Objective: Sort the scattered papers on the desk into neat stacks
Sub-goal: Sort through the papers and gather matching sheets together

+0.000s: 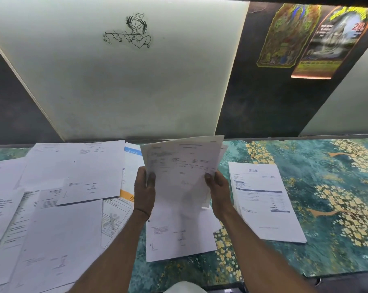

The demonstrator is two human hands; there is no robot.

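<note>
Both hands hold a loose bundle of papers (179, 166) upright above the desk's middle. My left hand (144, 190) grips its left edge and my right hand (217, 191) grips its right edge. Under the bundle a single printed sheet (178, 235) lies flat. To the right sits a squared stack of papers (265, 199) topped by a form with a blue heading. Scattered overlapping sheets (58, 199) cover the desk's left half, among them one with orange and blue print (130, 170).
The desk (326, 208) has a teal cover with yellow flower patterns. A white panel (126, 81) with a line drawing leans behind the desk, and two colourful posters (314, 37) hang on the dark wall at the upper right.
</note>
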